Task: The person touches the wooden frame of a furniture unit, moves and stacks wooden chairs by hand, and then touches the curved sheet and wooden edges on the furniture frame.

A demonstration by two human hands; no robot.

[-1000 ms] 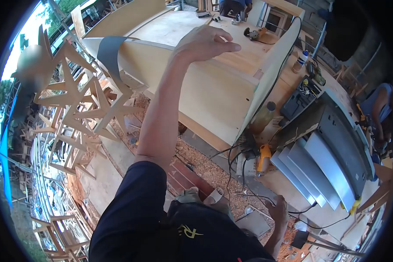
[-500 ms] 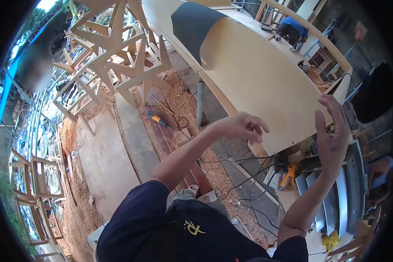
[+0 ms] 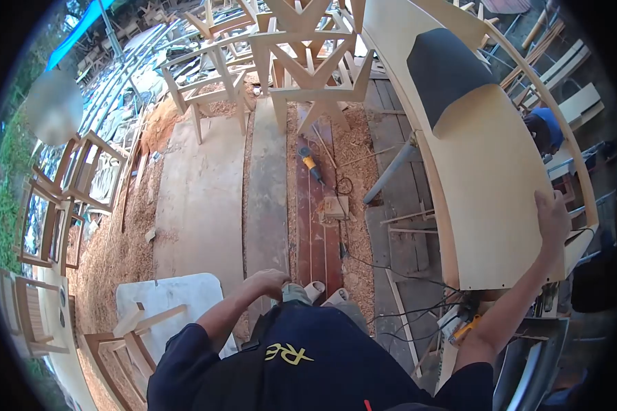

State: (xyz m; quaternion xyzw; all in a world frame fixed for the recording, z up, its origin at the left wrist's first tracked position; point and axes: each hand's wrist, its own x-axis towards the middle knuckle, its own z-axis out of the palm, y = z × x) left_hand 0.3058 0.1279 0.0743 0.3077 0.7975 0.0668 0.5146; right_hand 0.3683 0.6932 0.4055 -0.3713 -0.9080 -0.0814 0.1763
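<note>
Panel [image 3: 487, 185], broad, pale and gently curved, fills the right side of the view, and here's the right hand [image 3: 552, 218] up at its far right edge, near the front corner! The fingers look bent; whether they grip that edge, rest on it or hover just over it, I can't tell from here. Down to the other side, the left hand [image 3: 266, 281] sits low by the person's waist, knuckles up, fingers curled under; its palm is hidden, so whether it's clasping anything I can't say. Up at the panel's far end lies a dark sheet [image 3: 452, 79], draped across the surface and reaching the left edge. Beyond the panel runs a curved wooden rail [image 3: 580, 164], with a co-worker in blue [image 3: 547, 127] bending close behind it. Under the right forearm, a yellow tool [image 3: 466, 329] pokes out among black cables [image 3: 397, 316] just below the panel's front edge. Centre floor now: a yellow-and-grey power tool [image 3: 309, 162] lies on the reddish plank [image 3: 315, 250], its cord trailing towards a small wooden block [image 3: 336, 207], with wood shavings [image 3: 358, 284] strewn alongside. At the top stand pale wooden chair frames [image 3: 315, 88], clustered together, and lower left a white board [image 3: 164, 294] lies beside another wooden frame [image 3: 120, 356].
</note>
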